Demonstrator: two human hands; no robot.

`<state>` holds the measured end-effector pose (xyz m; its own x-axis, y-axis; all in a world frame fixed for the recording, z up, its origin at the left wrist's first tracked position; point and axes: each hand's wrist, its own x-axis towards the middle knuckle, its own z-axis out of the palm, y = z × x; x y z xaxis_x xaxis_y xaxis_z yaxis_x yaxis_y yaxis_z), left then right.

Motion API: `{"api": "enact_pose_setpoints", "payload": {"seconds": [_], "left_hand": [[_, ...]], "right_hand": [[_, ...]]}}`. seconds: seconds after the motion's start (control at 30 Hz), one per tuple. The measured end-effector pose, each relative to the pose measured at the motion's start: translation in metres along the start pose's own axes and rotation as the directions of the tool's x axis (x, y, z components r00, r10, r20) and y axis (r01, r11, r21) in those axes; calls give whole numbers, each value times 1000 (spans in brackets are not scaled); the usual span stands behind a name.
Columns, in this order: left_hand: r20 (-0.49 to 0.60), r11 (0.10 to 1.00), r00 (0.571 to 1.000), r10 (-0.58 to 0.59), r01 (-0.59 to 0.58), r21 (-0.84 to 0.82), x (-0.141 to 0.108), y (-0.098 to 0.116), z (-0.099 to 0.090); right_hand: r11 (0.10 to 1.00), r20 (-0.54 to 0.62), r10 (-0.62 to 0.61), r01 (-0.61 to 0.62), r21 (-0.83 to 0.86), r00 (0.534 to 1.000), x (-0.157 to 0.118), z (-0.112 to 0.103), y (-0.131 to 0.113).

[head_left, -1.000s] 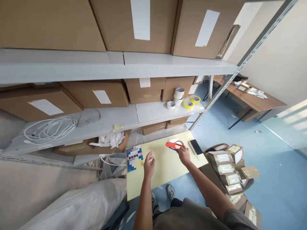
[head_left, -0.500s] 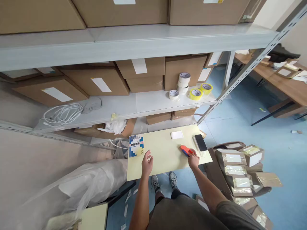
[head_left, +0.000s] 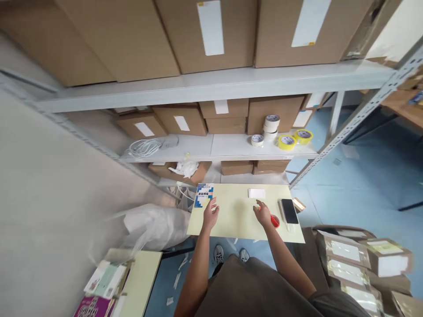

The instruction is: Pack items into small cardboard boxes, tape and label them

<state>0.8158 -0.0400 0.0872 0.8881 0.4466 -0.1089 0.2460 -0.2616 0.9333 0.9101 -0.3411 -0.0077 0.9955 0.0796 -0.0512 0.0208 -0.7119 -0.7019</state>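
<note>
On a pale yellow table (head_left: 231,220) lies a blue and white book (head_left: 203,195) at the left end. My left hand (head_left: 210,214) is over the book's lower right corner, fingers apart, holding nothing. My right hand (head_left: 262,213) is above the right part of the table with its fingers apart. An orange-red tool (head_left: 275,221) lies beside and partly beneath it, mostly hidden by the hand and wrist. Further right is a black phone (head_left: 290,211) on a white object. A white card (head_left: 257,193) lies near the far edge.
Ahead stands a shelf (head_left: 231,147) with cartons, a coiled white cable (head_left: 144,148), white tape rolls (head_left: 257,140) and yellow tape rolls (head_left: 287,141). Small cartons (head_left: 350,273) are piled at right. Books (head_left: 107,279) sit on a side table at lower left.
My right hand has let go of the orange-red tool and opened, now slightly left of it. My left hand remains open near the book. The camera view has shifted, showing more of the upper cartons.
</note>
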Motion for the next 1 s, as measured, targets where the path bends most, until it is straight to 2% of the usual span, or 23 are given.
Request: {"api": "enact_pose_setpoints", "payload": {"seconds": [0.1,0.2,0.37,0.57,0.7,0.83,1.0], "left_hand": [[-108,1000,994,-24,23,-11,-14,-3,-36],[-233,998,971,-58,52,-29,-35,-13,-76],[-452,994,886,-107,98,-42,-80,-36,-137],[-607,991,787,-110,132,-8,-141,-70,-204],[-695,987,706,-135,155,-34,-166,-102,-244],[-725,974,655,-214,199,-107,-171,-137,-280],[-682,954,668,-299,206,-216,-157,-187,-332]], "right_hand": [[988,7,-123,121,95,992,17,12,-38],[951,12,-262,256,173,965,28,30,-79],[863,80,-463,428,266,883,23,71,-144],[764,218,-629,541,352,746,-14,135,-209],[723,324,-686,565,396,651,-50,177,-246],[708,412,-706,577,406,576,-83,217,-279],[718,498,-691,579,386,525,-115,280,-329]]}}
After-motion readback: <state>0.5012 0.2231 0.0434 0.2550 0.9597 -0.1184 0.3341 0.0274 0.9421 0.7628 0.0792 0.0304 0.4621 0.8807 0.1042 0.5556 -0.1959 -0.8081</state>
